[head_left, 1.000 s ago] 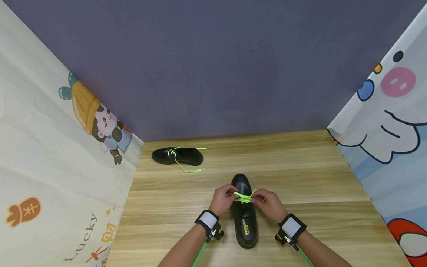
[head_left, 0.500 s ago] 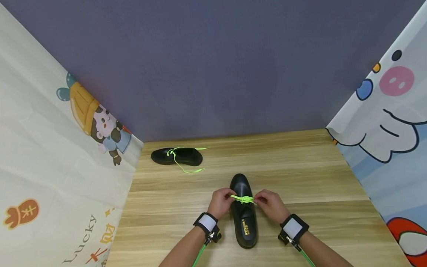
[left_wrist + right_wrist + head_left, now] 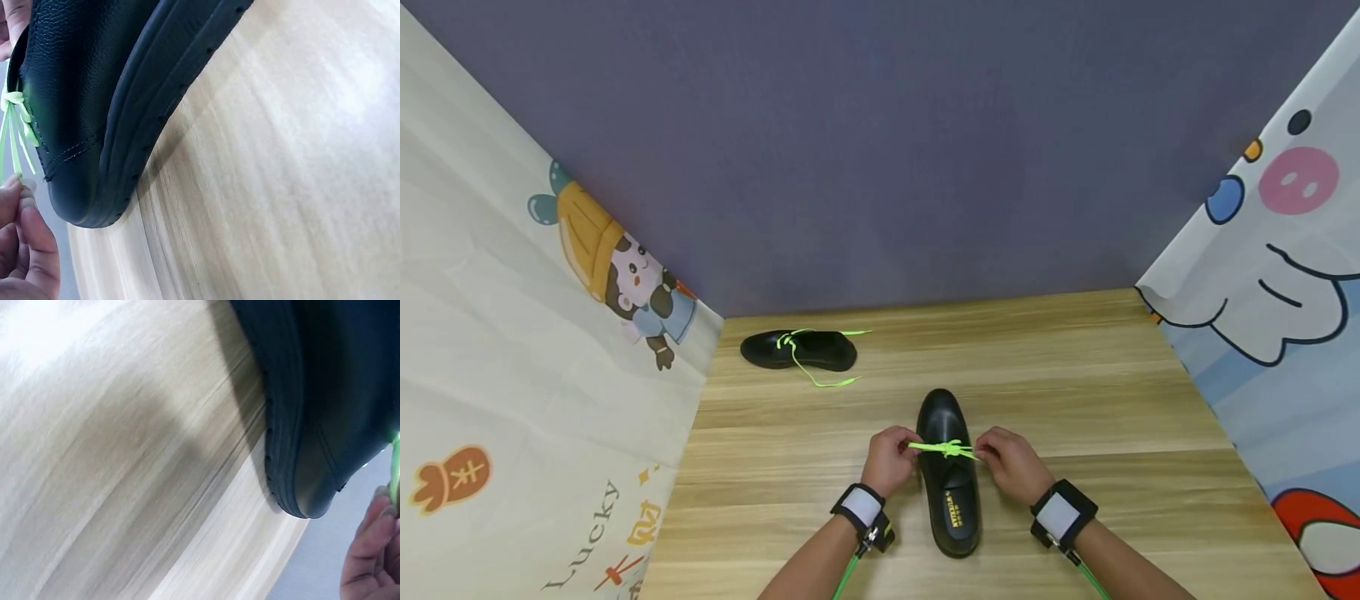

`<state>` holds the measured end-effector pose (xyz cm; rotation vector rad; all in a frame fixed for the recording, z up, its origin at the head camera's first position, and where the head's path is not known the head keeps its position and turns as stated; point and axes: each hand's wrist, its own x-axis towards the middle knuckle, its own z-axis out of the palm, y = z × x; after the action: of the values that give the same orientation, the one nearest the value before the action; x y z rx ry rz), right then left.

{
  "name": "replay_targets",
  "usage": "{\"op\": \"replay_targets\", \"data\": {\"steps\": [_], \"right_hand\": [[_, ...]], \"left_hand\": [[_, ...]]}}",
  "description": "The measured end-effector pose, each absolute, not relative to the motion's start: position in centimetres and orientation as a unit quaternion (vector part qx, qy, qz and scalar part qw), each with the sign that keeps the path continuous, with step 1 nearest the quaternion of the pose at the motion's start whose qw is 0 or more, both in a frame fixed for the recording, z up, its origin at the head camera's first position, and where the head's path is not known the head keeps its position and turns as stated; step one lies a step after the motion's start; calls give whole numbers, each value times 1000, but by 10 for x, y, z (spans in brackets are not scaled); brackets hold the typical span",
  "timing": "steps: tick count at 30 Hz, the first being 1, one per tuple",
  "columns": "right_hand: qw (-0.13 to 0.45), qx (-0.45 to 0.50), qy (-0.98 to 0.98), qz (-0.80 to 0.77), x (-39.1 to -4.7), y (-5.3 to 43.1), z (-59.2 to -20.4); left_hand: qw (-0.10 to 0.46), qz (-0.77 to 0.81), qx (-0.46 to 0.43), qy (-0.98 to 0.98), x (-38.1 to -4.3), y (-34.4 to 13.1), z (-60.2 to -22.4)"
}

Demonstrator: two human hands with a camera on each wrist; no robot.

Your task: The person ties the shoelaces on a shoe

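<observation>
A black leather shoe [image 3: 942,417] lies toe-away on the wooden surface between both hands. Across its throat a neon-green shoelace [image 3: 951,448] is knotted and stretched out sideways. My left hand [image 3: 889,458] pinches the lace's left part between thumb and fingers, just off the shoe's side. On the other side my right hand [image 3: 1013,463] pinches the lace's right part. In the left wrist view the knot [image 3: 14,98] sits at the shoe's front, with strands running to the left fingertips [image 3: 11,181]. The right wrist view shows only a bit of green lace [image 3: 395,469] at the right fingers.
A second black shoe [image 3: 831,352] lies sideways at the back left, its green laces trailing loose. A grey-blue panel [image 3: 925,167] rises behind the wooden surface [image 3: 1075,375]. Printed cloths flank it left [image 3: 512,333] and right [image 3: 1240,292]. Straps with devices and green cords sit on both wrists.
Both hands have drawn apart, the left outward and slightly nearer, the right a little to the right. The lace between them has been pulled straighter across the shoe.
</observation>
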<state>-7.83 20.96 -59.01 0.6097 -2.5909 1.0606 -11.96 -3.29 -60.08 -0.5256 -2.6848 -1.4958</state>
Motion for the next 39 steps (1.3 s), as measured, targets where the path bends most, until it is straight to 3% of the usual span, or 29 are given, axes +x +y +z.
{"op": "replay_targets", "data": {"steps": [21,26,31,39], "right_hand": [[177,233,-903,316,-75,215,-597],[146,238,-900,334,-75,222,-594],[70,218,-906,357,-78,222,-580],[56,233,-893,381,-87,208,-574]], "left_hand": [[15,-462,-188,-867,-114,-40,-605],[-16,-463,-241,-853,-112,-44,-607],[-55,-494,-262,-827,-110,-46,-603],[-180,-605,-116,-767,-114,-34,-598]]}}
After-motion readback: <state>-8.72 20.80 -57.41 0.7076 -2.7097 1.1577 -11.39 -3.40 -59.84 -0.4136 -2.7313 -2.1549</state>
